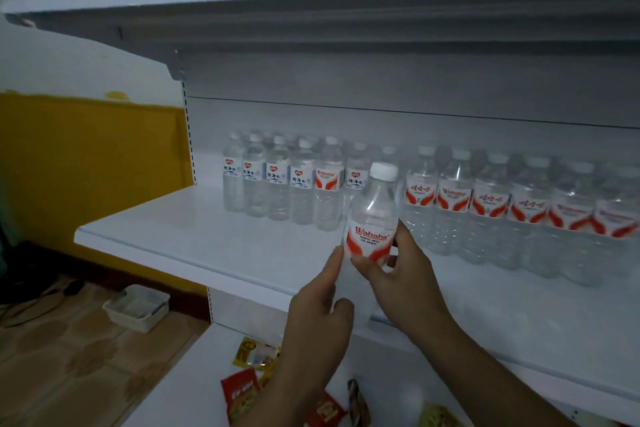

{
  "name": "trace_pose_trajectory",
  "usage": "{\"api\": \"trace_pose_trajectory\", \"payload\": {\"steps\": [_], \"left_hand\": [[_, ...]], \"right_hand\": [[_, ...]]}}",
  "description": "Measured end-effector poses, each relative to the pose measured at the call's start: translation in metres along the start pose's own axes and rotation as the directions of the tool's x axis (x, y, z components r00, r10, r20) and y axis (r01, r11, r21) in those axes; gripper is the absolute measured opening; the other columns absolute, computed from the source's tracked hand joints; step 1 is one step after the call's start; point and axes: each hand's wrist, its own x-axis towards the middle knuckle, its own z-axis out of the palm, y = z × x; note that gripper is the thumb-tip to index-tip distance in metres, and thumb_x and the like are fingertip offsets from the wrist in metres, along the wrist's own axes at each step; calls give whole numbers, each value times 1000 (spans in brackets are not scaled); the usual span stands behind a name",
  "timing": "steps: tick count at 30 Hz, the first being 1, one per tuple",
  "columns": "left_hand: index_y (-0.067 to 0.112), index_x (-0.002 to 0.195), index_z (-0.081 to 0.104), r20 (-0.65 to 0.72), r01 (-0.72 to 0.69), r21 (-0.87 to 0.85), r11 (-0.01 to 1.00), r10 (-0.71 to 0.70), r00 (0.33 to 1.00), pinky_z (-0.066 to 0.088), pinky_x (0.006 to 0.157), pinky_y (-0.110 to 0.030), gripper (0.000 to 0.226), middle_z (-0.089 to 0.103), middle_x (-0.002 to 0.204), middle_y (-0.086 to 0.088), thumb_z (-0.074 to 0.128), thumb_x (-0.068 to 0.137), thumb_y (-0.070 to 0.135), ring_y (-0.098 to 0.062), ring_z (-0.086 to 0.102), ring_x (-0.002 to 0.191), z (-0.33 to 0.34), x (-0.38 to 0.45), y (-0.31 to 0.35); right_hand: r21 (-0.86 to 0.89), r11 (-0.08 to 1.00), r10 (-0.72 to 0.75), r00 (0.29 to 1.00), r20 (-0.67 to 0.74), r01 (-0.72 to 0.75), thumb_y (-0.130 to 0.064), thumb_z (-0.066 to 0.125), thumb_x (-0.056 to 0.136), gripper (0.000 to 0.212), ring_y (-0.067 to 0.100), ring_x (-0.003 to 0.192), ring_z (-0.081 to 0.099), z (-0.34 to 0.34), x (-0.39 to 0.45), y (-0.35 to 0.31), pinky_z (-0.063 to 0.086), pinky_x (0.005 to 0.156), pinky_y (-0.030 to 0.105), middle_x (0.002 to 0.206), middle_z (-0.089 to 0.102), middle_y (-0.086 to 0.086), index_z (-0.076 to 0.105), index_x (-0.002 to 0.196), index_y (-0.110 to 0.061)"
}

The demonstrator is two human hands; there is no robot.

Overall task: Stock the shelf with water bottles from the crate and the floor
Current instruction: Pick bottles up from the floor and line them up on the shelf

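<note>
A: What carries the stock?

B: A white shelf [180,236], with a second white shelf [242,0] above it and a lower white shelf [194,388] beneath.

A: What stands on the middle shelf?

B: Two groups of water bottles, all upright near the back. The left group [277,180] is mostly blue-labelled; the right group [519,208] carries red-and-white labels and runs to the right edge of view.

A: And elsewhere?

B: Snack packets [242,388] lie on the lower shelf. A small white basket [136,308] sits on the tiled floor [69,357].
</note>
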Motion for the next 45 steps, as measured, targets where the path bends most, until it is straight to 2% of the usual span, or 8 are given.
{"api": "trace_pose_trajectory", "payload": {"steps": [8, 17, 22, 26, 30, 38, 42, 45], "left_hand": [[44, 134, 39, 28, 33, -38, 999, -32, 999, 44, 88, -3, 82, 56, 106, 48, 40, 79, -17, 25, 50, 101, 10, 22, 4], [33, 142, 38, 103, 52, -129, 990, -38, 994, 32, 110, -16, 79, 51, 130, 27, 40, 81, -17, 25, 47, 109, 49, 0, 29], [42, 138, 35, 241, 28, -138, 990, 6, 970, 39, 90, 0, 80, 58, 85, 44, 40, 82, -15, 28, 51, 87, 110, -18, 55], [47, 136, 33, 339, -6, -165, 986, 63, 939, 31, 93, 5, 83, 46, 110, 49, 40, 81, -15, 36, 42, 95, 151, -35, 71], [59, 123, 35, 342, -27, -144, 989, 75, 937, 31, 86, 8, 83, 45, 89, 61, 43, 80, -12, 38, 41, 89, 155, -36, 66], [40, 138, 24, 238, -88, 44, 995, 76, 968, 35, 74, 4, 77, 54, 94, 52, 46, 69, 13, 26, 52, 88, 107, 19, 27], [31, 135, 44, 283, 102, -19, 995, -93, 955, 39, 73, -16, 44, 62, 89, -3, 51, 95, 17, -9, 51, 66, 101, 42, -1], [40, 133, 38, 211, 35, 25, 999, -39, 977, 39, 80, -5, 62, 58, 124, 16, 53, 75, 22, 17, 56, 83, 103, 53, -4]], "right_hand": [[-43, 999, -8, 1000, 18, 8, -34, 73, 82, 51, 3, 105, 55, -7, 20, -1, 48, 94, 26, 116, 57, -20, 41, 120, -42], [-100, 995, 4, 998, -64, -10, -36, 73, 81, 62, 7, 119, 56, -61, -5, -4, 47, 104, 35, 131, 58, -15, 42, 135, -35], [-115, 992, 40, 985, -170, -60, -34, 73, 83, 60, 1, 115, 55, -133, -34, 2, 46, 103, 32, 120, 58, -25, 39, 131, -46], [-118, 988, 67, 965, -254, -99, -32, 73, 83, 59, 1, 114, 55, -187, -60, 7, 45, 103, 30, 119, 57, -27, 37, 124, -53], [-96, 990, 80, 970, -230, -104, -28, 74, 83, 58, -1, 112, 55, -193, -66, 12, 44, 102, 25, 114, 55, -30, 34, 114, -58], [51, 998, 45, 987, -157, -38, -26, 75, 80, 57, -15, 106, 56, -115, -14, 28, 45, 91, 13, 108, 61, -37, 43, 113, -58], [34, 998, 63, 988, -139, -59, -34, 72, 76, 68, -7, 112, 56, -89, 7, 46, 45, 101, 25, 120, 59, -29, 38, 133, -52], [41, 997, 70, 985, -155, -65, -30, 72, 79, 67, -5, 113, 57, -81, 25, 58, 45, 101, 26, 121, 60, -27, 38, 132, -51]]}}
